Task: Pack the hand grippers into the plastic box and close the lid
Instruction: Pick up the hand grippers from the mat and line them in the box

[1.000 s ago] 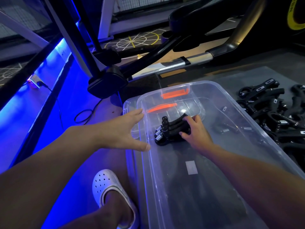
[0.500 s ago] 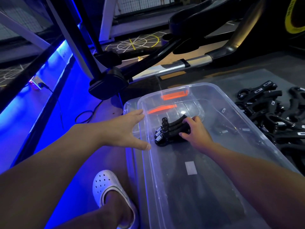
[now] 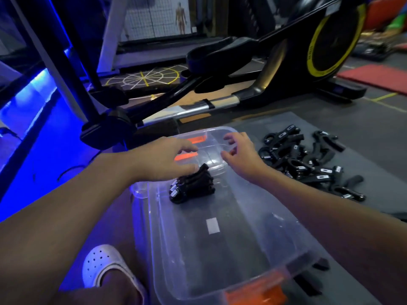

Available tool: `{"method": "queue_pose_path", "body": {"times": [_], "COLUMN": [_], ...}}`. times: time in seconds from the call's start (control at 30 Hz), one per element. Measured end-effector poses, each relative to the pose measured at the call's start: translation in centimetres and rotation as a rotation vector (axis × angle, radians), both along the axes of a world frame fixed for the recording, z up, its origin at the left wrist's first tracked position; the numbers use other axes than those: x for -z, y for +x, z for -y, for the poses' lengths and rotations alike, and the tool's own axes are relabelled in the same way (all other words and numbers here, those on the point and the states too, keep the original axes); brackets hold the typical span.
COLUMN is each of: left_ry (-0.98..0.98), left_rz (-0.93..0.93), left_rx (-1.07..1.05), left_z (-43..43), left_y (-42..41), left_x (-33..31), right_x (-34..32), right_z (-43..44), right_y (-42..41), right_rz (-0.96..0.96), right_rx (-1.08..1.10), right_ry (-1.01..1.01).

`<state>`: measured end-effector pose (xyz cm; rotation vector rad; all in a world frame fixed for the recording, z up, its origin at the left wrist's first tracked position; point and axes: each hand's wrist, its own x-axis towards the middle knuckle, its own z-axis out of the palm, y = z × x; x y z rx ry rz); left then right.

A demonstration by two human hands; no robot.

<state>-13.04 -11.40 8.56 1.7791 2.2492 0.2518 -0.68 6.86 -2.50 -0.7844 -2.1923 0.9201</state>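
A clear plastic box [image 3: 220,260] with orange latches stands on the floor. A bundle of black hand grippers [image 3: 191,186] with metal springs lies inside, near its far end. The left hand [image 3: 163,159] hovers just over the bundle, fingers relaxed, grasping nothing. The right hand [image 3: 242,153] hangs above the far rim, loosely curled and empty. A loose pile of grippers [image 3: 308,164] lies on the grey mat [image 3: 374,150], right of the box.

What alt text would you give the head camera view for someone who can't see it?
A left hand and a right hand hover over the far end of an open clear plastic box holding a stack of black hand grippers. More grippers lie piled on the grey mat to its right.
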Motion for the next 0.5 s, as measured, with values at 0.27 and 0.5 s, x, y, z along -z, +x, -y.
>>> {"method": "queue_pose_path", "body": {"times": [0.27,0.5], "left_ry": [0.043,0.052], "left_rz": [-0.036,-0.119], "left_rx": [0.172,0.303], "left_z": [-3.4,-5.1], "left_y": [7.6,14.4], "left_x": [0.6,3.1], "right_x": [-4.3,1.9], "right_z": [-0.4,-3.1], "right_y": [8.5,17.0], "right_rz": [-0.105,0.144], "right_rx": [0.04,0.232], "right_ry": [0.015,-0.08]}}
